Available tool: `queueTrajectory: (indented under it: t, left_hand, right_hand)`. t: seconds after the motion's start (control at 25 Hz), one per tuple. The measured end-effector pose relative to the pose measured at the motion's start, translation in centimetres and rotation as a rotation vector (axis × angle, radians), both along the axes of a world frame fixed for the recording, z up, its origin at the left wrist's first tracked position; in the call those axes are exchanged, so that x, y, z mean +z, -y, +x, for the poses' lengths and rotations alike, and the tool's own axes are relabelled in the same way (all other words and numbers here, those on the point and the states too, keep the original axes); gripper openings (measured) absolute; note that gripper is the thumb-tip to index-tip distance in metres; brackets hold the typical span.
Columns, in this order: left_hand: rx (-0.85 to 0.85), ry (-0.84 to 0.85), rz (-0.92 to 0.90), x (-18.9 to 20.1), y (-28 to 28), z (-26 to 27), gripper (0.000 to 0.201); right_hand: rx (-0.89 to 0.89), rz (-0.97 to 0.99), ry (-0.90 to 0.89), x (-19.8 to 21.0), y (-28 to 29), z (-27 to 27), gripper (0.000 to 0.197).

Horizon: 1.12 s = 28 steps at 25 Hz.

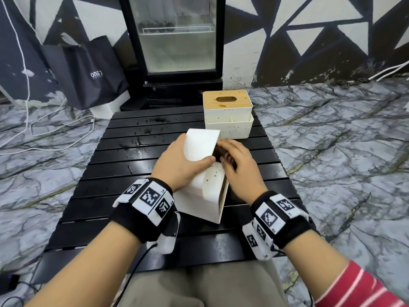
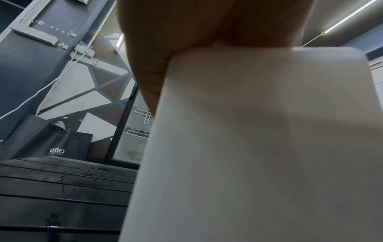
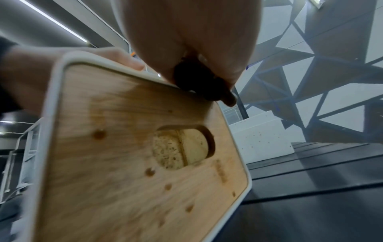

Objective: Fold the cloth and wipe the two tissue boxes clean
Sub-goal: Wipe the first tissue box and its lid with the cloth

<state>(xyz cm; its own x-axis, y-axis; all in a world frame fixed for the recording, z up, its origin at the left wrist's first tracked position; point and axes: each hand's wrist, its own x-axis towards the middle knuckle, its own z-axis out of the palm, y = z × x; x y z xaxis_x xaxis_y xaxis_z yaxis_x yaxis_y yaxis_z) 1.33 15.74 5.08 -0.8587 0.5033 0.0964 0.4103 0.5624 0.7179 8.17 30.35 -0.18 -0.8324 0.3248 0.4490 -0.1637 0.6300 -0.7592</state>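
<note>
A white tissue box (image 1: 199,149) with a wooden lid (image 3: 124,163) stands tipped on its side on the black slatted table (image 1: 124,173), lid facing right. My left hand (image 1: 177,160) grips it from the left, thumb across its upper face; brown spots show on the box and lid. My right hand (image 1: 236,160) pinches a dark brown cloth (image 1: 221,152) and presses it against the box's top right edge; the cloth (image 3: 199,81) sits on the lid's rim. A second spotted white box (image 1: 228,116) with a wooden lid stands upright at the table's far edge.
Wet smears mark the table's far left slats (image 1: 141,129). Behind the table stand a glass-door fridge (image 1: 177,41) and a black bag (image 1: 88,72). White cables (image 1: 44,134) lie on the marbled floor at the left.
</note>
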Motion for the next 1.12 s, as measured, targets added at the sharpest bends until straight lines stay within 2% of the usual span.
queueTrajectory:
  t: [0.08, 0.2, 0.48, 0.64, 0.76, 0.92, 0.96, 1.12]
  left_hand:
    - [-0.009, -0.003, 0.001, 0.0, 0.0, 0.0, 0.058]
    - [-0.011, 0.007, 0.017, 0.1, 0.0, 0.0, 0.063]
    - [0.044, -0.006, 0.03, -0.1, -0.3, 0.0, 0.049]
    - [0.075, 0.016, 0.023, 0.1, -0.6, -0.3, 0.049]
    - [0.057, 0.012, -0.006, 0.5, -0.8, -0.5, 0.055]
    - [0.053, 0.034, -0.104, 0.8, -0.1, -0.6, 0.093]
    - [0.061, 0.017, -0.131, 0.6, 0.2, -0.6, 0.093]
    - [0.059, 0.036, -0.037, -0.2, 0.5, -0.2, 0.063]
  right_hand:
    - [-0.016, -0.011, 0.044, 0.4, -0.9, -1.2, 0.038]
    - [-0.024, -0.044, 0.044, 0.6, -1.3, -1.9, 0.038]
    - [-0.021, -0.028, -0.006, -0.3, 0.4, 0.9, 0.039]
    - [-0.069, -0.08, -0.028, -0.4, 0.7, 2.1, 0.039]
    - [-0.09, -0.144, -0.029, 0.3, 0.7, 3.2, 0.037]
    - [-0.037, -0.088, -0.046, 0.9, 2.1, 4.3, 0.038]
    - [-0.02, -0.072, -0.047, 0.8, 2.4, 4.4, 0.038]
    - [0.011, -0.07, 0.019, 0.9, 2.6, 3.8, 0.041]
